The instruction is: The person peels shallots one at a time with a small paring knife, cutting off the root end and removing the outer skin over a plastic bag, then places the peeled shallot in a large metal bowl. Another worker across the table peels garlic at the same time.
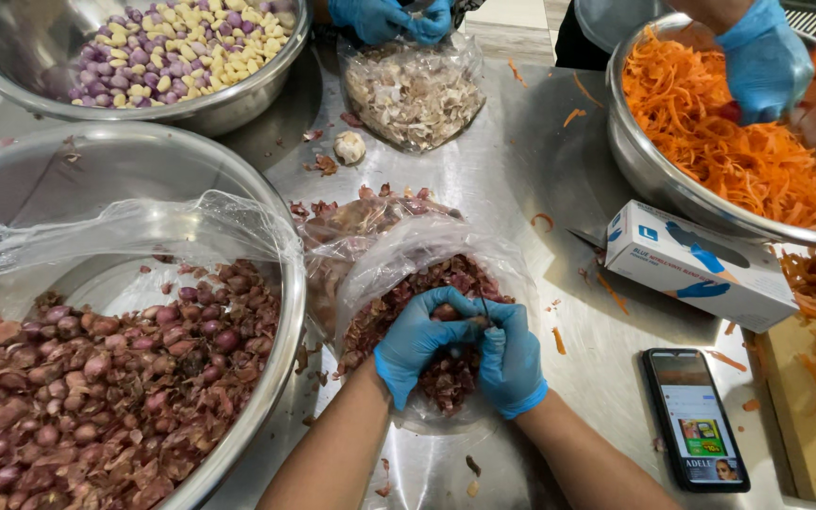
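Head view: my blue-gloved left hand [419,342] and right hand [510,357] pinch one small red shallot [446,312] over the clear peel bag [399,255]; peeling underway, skin needs stripping.

— Any packaging on the tabletop [484,189]?

— A white and blue glove box [701,264], long and rectangular, lying on its side just below the rim of the carrot bowl [644,170].

— And screens?

— A black phone [696,418] lies face up near the box, its screen lit mostly white with small coloured pictures at the lower end.
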Action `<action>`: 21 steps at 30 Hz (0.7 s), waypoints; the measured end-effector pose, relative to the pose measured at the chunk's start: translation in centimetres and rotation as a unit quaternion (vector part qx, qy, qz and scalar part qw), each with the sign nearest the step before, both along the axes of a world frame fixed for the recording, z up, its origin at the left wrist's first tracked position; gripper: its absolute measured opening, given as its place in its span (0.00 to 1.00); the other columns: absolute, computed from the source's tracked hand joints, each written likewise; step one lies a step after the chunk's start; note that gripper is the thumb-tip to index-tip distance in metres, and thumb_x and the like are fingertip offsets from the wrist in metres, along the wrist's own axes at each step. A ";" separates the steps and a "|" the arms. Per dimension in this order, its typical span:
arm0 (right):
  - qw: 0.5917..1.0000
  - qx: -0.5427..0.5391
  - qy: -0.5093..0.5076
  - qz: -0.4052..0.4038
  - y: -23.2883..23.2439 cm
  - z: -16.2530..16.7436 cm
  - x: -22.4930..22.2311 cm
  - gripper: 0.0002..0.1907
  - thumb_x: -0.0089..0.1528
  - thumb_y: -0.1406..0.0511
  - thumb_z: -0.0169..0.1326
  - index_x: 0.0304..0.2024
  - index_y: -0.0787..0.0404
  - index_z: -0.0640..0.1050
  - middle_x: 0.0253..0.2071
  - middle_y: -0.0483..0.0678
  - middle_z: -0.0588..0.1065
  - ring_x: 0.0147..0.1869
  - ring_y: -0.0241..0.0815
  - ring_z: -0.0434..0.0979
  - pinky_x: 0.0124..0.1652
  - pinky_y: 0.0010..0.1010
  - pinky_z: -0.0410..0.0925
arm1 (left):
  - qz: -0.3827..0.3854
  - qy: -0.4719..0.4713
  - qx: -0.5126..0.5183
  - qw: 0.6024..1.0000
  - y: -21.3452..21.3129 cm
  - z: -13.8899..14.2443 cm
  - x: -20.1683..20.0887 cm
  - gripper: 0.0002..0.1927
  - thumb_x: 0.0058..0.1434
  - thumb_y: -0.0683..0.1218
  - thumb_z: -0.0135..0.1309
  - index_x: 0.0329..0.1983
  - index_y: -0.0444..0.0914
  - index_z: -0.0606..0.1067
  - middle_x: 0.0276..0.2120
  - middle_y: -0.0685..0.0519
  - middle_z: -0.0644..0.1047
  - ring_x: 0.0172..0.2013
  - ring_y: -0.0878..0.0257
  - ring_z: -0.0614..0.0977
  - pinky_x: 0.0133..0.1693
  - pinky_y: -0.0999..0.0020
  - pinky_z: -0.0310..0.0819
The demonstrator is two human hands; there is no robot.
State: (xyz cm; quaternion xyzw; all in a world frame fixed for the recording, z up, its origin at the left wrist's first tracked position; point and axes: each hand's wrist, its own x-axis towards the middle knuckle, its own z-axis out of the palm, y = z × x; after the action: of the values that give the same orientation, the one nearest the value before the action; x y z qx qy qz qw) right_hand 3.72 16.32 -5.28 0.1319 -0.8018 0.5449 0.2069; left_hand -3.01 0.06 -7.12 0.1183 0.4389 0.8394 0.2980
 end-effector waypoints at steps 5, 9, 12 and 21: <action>0.969 -0.199 -0.138 0.056 0.3 -1.2 -0.5 0.21 0.74 0.51 0.40 0.50 0.61 0.70 0.29 0.40 0.68 0.28 0.28 0.61 0.28 0.21 0.60 | 0.017 0.030 0.039 0.999 0.2 0.8 -0.3 0.09 0.56 0.36 0.63 0.37 0.40 0.76 0.44 0.56 0.83 0.45 0.70 0.83 0.47 0.74 0.79; 0.934 -0.316 -0.169 0.005 -0.2 -1.5 -0.8 0.17 0.73 0.54 0.39 0.49 0.59 0.69 0.27 0.40 0.66 0.25 0.27 0.58 0.24 0.19 0.57 | 0.178 0.229 -0.117 0.950 0.9 2.1 0.6 0.10 0.58 0.38 0.69 0.36 0.37 0.77 0.32 0.55 0.73 0.33 0.66 0.74 0.36 0.70 0.71; 0.946 -0.296 -0.134 -0.022 -0.5 -1.3 -0.9 0.15 0.73 0.56 0.39 0.50 0.59 0.68 0.31 0.40 0.68 0.27 0.27 0.60 0.26 0.20 0.59 | 0.298 0.426 -0.296 0.801 0.8 3.4 1.6 0.09 0.55 0.43 0.69 0.34 0.38 0.79 0.30 0.49 0.76 0.29 0.56 0.79 0.31 0.65 0.74; 0.926 -0.340 -0.161 0.014 -0.2 -0.8 -1.1 0.14 0.74 0.56 0.39 0.51 0.57 0.68 0.30 0.41 0.67 0.26 0.28 0.59 0.24 0.21 0.57 | 0.331 0.521 -0.407 0.673 1.4 5.2 2.9 0.10 0.66 0.49 0.59 0.45 0.40 0.80 0.31 0.49 0.79 0.28 0.51 0.81 0.28 0.59 0.75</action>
State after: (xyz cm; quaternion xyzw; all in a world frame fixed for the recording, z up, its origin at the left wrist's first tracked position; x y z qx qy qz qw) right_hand 2.62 16.08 -6.04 -0.0246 -0.5890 0.8015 0.1001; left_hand -0.11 1.50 -1.91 0.2500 0.8317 0.4234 -0.2580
